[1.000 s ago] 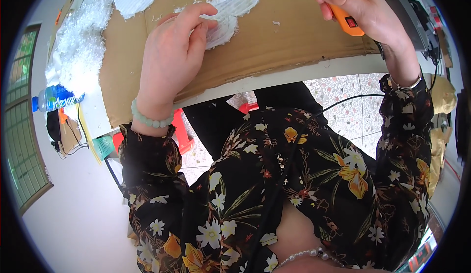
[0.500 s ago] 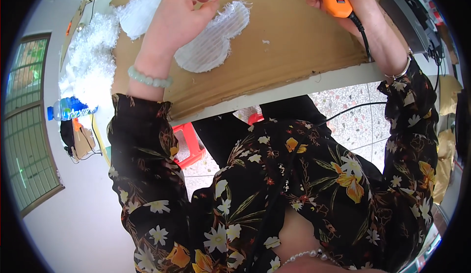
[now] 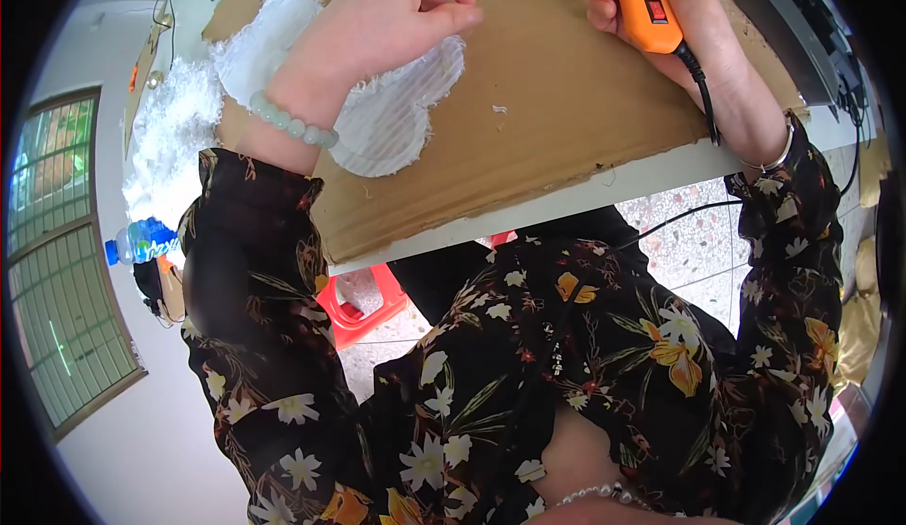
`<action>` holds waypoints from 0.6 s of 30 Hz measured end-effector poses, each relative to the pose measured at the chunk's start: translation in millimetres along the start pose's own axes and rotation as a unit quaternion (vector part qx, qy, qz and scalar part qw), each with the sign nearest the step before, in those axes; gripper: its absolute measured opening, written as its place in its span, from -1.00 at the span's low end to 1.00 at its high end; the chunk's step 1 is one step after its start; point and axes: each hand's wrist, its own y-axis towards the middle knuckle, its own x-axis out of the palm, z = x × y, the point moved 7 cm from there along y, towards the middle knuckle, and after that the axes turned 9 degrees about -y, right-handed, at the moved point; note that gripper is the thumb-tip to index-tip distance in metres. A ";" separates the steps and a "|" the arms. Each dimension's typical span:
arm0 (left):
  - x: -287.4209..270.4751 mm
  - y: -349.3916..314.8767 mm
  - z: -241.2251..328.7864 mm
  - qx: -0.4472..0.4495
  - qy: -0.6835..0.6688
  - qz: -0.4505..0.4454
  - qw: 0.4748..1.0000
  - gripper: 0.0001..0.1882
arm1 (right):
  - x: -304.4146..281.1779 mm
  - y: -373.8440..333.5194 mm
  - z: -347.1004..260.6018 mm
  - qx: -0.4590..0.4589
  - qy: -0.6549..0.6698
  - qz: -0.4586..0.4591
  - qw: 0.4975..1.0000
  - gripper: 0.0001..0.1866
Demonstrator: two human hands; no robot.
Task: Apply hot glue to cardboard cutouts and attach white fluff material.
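Note:
In my right hand (image 3: 694, 15) is an orange glue gun (image 3: 650, 15) with a red switch and a black cord from its handle end; its nozzle lies beyond the upper edge. My left hand (image 3: 401, 15), a pale green bead bracelet (image 3: 294, 128) on its wrist, hovers over a white fuzzy-edged fabric piece (image 3: 382, 138) with rounded lobes. Thumb and forefinger come together; whether anything is between them I cannot make out. Part of the fabric piece is hidden under the hand. Another white fuzzy piece (image 3: 269, 39) lies behind my left wrist.
Brown cardboard (image 3: 528, 138) covers the table. White fluffy material (image 3: 175, 138) is heaped at the left, beside a blue-labelled bottle (image 3: 142, 242). A grey box-like device (image 3: 788, 34) stands at the right. A black cable crosses the far side. Below is a red stool (image 3: 363, 308).
My left hand has shifted right, and its thumb and forefinger have drawn together. The view has shifted slightly. The glue gun stays in my right hand.

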 end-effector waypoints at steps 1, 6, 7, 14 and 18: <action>0.1 3.6 -4.4 -0.014 -0.017 -0.016 1.000 -0.75 | -1.6 -1.0 -0.1 0.005 -0.022 0.012 1.000 -0.63; 1.9 2.6 -14.6 -0.085 0.028 -0.046 0.995 -0.71 | -2.7 0.8 7.0 0.008 -0.014 -0.007 1.000 -0.62; 0.8 -1.7 -15.6 -0.056 0.029 -0.037 0.997 -0.72 | 0.0 1.6 8.1 0.012 -0.012 -0.013 1.000 -0.62; -10.0 -3.5 4.1 0.029 0.115 0.024 0.993 -0.82 | 17.5 8.6 -0.1 -0.209 0.169 -0.390 0.881 -0.63; -1.0 -1.0 10.7 0.063 0.222 -0.014 0.973 -0.87 | 1.1 0.7 7.1 0.014 -0.015 -0.013 1.000 -0.64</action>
